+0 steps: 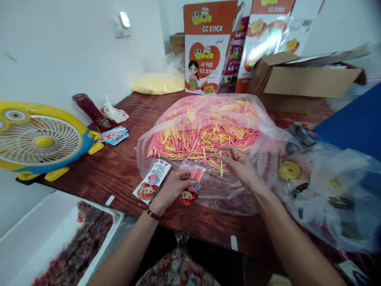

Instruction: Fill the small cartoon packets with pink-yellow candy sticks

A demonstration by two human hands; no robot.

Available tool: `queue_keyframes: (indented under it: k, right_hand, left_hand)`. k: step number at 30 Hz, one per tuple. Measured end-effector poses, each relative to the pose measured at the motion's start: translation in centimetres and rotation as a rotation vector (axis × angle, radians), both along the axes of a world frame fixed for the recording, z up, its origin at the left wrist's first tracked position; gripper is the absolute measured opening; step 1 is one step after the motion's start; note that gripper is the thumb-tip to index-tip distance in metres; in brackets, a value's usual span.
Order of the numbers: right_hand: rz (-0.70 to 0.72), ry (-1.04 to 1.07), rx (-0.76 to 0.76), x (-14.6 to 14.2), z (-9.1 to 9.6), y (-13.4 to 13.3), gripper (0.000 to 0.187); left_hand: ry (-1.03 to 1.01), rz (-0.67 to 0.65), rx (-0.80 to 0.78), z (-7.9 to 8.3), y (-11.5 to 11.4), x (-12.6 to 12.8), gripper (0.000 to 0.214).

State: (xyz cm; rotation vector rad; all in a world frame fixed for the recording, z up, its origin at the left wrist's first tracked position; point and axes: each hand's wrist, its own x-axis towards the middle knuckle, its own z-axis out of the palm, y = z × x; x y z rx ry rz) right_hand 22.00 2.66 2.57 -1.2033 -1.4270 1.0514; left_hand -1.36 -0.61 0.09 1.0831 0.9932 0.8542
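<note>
My left hand [174,186] is closed on a small clear packet [193,180] with a cartoon face at its bottom; a few pink sticks stand inside it. My right hand [238,163] pinches several pink and yellow sticks at the front edge of a big open plastic bag [264,131] heaped with pink and yellow sticks [202,135]. A second, flat cartoon packet [151,180] lies on the wooden table [113,167] just left of my left hand.
A yellow cartoon fan [41,139] stands at the left. Printed "CC STICK" boxes [208,43] and an open cardboard box [309,79] stand behind. Another plastic bag with yellow-faced items [327,190] lies at the right. A white bin with dark red scraps [74,246] sits below the table edge.
</note>
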Motion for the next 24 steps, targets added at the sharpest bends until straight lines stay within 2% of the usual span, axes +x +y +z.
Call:
queue_keyframes:
  k: [4,7,14,17,21,24]
  right_hand:
    - [-0.151,0.302,0.110,-2.6,2.4,-0.2,0.023]
    - [-0.215,0.366,0.184,-3.8,2.7,-0.4,0.020]
    - [-0.131,0.322,0.149,-4.1,1.2,-0.4,0.021]
    - [-0.142,0.331,0.145,-4.0,1.4,-0.5,0.022]
    - [-0.234,0.327,0.159,-3.9,2.1,-0.6,0.022]
    - [-0.198,0.249,0.136,-3.9,2.0,-0.5,0.023]
  left_hand:
    - [0.017,-0.035,0.005,-0.2,-0.1,-0.1,0.031]
    - [0.018,-0.067,0.016,-0.6,-0.1,-0.1,0.030]
    - [0.044,-0.075,0.015,-0.6,-0.3,-0.1,0.028]
    - [0.046,-0.072,0.024,-0.2,-0.3,0.0,0.028]
    - [0.010,-0.091,0.017,0.4,-0.4,0.1,0.027]
    - [0.027,-0.087,0.015,0.4,-0.3,0.2,0.024]
